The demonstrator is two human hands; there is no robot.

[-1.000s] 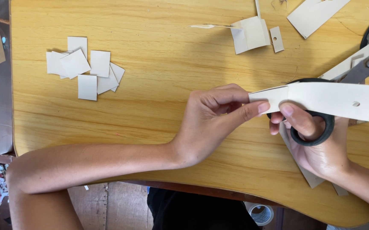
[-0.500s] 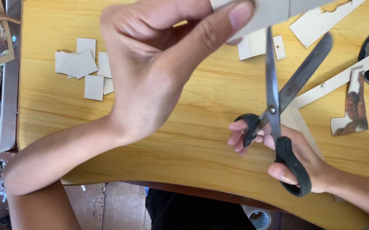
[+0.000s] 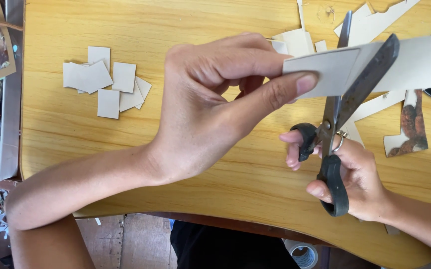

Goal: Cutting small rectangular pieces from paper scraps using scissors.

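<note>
Cardboard strip (image 3: 375,65) hangs in the air above the wooden surface (image 3: 215,164), reaching off frame at three o'clock. It is held flat, so its near end is presented to the blades. Left hand (image 3: 215,104) has its grip clamped on that end, thumb below and fingers on top, keeping it taut. Right hand (image 3: 350,174) has its grip closed through the black scissors (image 3: 342,109), whose blades straddle the strip. Cut squares (image 3: 103,82) sit piled at ten o'clock, well apart. Offcuts (image 3: 404,124) crowd two o'clock.
</note>
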